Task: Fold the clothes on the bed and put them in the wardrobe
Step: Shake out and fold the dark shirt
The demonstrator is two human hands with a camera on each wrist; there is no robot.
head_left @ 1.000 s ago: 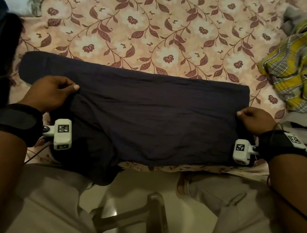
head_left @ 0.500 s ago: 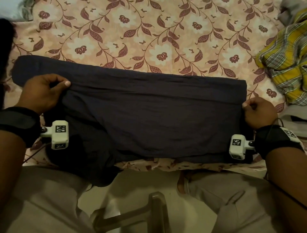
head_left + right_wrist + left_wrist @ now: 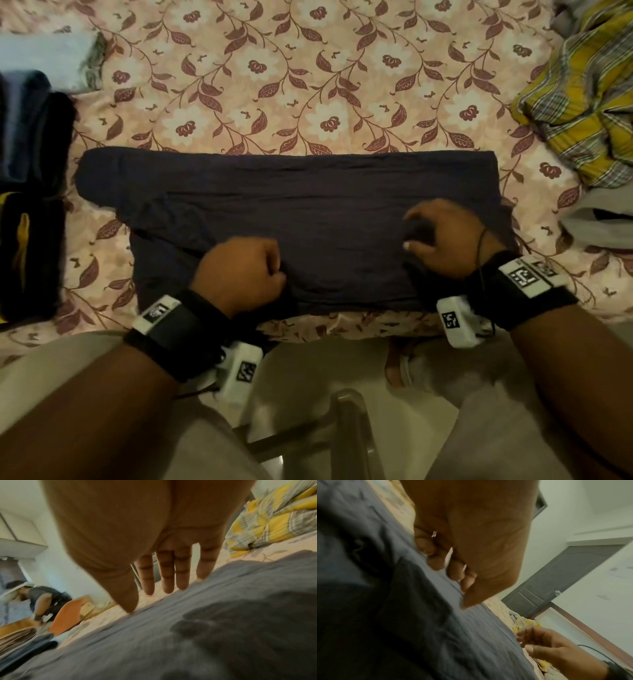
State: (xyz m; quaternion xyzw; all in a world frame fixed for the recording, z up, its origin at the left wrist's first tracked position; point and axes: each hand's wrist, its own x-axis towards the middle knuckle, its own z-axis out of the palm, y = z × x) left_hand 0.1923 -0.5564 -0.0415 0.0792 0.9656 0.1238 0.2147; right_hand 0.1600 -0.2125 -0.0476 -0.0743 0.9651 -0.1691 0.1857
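A dark navy garment [image 3: 308, 205] lies folded into a wide band on the floral bedsheet [image 3: 308, 85], close to the bed's near edge. My left hand [image 3: 245, 270] sits as a fist on its near left part. In the left wrist view the fingers [image 3: 436, 555] are curled tight and the thumb side pinches the cloth [image 3: 385, 601]. My right hand [image 3: 442, 236] hovers over the garment's right part. Its fingers [image 3: 164, 574] are straight and relaxed just above the cloth [image 3: 205, 628], holding nothing.
A crumpled yellow checked shirt [image 3: 582, 102] lies at the bed's right, with a grey garment [image 3: 599, 222] below it. Dark folded clothes [image 3: 30, 205] are stacked at the left edge. A person [image 3: 42, 599] sits by the far wall. A grey door [image 3: 556, 581] stands beyond the bed.
Both hands have let go of the garment's outer ends and moved inward onto its near middle. The garment now lies flat and folded over, farther from the bed edge.
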